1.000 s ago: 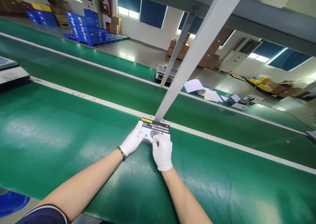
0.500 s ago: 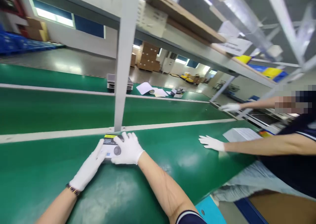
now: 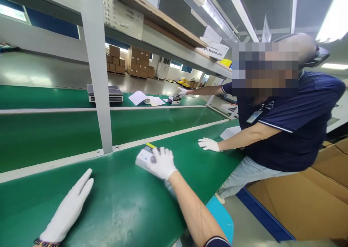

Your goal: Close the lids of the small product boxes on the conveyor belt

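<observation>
My right hand (image 3: 162,163), in a white glove, lies on top of a small white printed box (image 3: 144,157) with a yellow stripe, fingers curled over it as it rests on the green belt (image 3: 122,200). The gloved left hand (image 3: 70,208) is flat on the belt well to the left, fingers stretched out, holding nothing. A co-worker in a dark blue shirt (image 3: 293,120) leans over from the right, one gloved hand (image 3: 208,144) flat on the belt near a white sheet (image 3: 230,132), the other hand (image 3: 182,91) reaching to a small box (image 3: 174,99) on the far table.
A grey upright post (image 3: 98,76) stands just behind the box. On the far green table lie a flat grey device (image 3: 104,92) and loose papers (image 3: 144,98). A shelf (image 3: 163,25) runs overhead. A large cardboard box (image 3: 304,200) sits at the right, a blue stool (image 3: 221,218) below.
My view has swung right. The left hand has come off the box and now lies flat to the left. The right hand has slid the box rightward. The co-worker has leaned in, reaching far.
</observation>
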`<state>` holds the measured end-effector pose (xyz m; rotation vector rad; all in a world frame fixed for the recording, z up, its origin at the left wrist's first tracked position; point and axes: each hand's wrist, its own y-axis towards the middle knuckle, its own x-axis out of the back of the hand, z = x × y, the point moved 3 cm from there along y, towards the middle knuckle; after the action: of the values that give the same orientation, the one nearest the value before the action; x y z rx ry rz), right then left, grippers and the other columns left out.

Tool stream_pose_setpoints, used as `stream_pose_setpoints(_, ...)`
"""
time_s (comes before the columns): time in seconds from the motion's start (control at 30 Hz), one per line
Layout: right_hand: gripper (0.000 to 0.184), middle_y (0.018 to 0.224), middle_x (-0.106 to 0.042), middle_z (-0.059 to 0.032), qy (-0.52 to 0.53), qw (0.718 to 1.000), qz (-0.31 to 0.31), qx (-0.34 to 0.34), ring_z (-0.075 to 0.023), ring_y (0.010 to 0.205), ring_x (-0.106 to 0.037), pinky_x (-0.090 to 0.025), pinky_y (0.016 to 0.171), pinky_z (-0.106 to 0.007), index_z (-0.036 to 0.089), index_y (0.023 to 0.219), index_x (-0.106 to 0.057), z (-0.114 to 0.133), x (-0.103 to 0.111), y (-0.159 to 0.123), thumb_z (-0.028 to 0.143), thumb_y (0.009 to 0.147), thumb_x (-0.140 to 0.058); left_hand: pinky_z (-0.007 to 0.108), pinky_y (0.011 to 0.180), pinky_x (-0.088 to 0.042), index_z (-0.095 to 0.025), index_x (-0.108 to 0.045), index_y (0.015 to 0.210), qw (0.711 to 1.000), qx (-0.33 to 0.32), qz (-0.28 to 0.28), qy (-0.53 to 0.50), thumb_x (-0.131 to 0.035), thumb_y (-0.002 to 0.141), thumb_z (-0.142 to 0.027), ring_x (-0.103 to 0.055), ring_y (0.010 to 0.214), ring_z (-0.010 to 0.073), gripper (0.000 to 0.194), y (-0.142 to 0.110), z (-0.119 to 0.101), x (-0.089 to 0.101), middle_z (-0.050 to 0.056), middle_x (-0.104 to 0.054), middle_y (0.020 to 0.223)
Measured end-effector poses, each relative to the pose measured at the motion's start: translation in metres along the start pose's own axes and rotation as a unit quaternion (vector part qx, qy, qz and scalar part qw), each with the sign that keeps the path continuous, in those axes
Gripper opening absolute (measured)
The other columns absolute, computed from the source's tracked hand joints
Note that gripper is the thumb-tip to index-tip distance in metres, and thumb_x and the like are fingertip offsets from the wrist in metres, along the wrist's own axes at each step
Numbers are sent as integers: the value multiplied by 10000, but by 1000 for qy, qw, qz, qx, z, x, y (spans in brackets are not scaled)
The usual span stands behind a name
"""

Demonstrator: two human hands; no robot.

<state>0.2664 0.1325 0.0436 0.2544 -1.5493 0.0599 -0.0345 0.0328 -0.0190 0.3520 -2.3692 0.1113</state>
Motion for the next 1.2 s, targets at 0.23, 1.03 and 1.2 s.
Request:
stream_pose_setpoints(0.23,382,1278,-547,-172,-41,987,-77,-133,-319,1181,-437,-195,1042,-546,146,1187,-587,-59,17,11,342,915,-405,463,1187,-178,-167,-438,1415,996,36,45,-65,-291,856,-591,-342,1397,260,717,4,-4,-6,49,-400,1494)
stream_pose_setpoints(1.03,283,921,-727,-13,423,891,20,163,-138,894,-647,-479,839,-220,202,887,-707,167,-70,-3,257,950,-436,428,1093,-396,-173,-692,1120,994,-36,75,-67,-438,786,-552,-532,1251,286,565,-1,-11,-5,70,-590,1318)
stream_pose_setpoints(1.2,366,779,-703,-2,377,908,0,184,-125,761,-619,-466,734,-203,199,761,-680,171,-69,-5,291,965,-391,383,1078,-413,-165,-665,1185,994,-63,73,-56,-424,803,-524,-545,1239,262,578,2,0,-12,62,-570,1336)
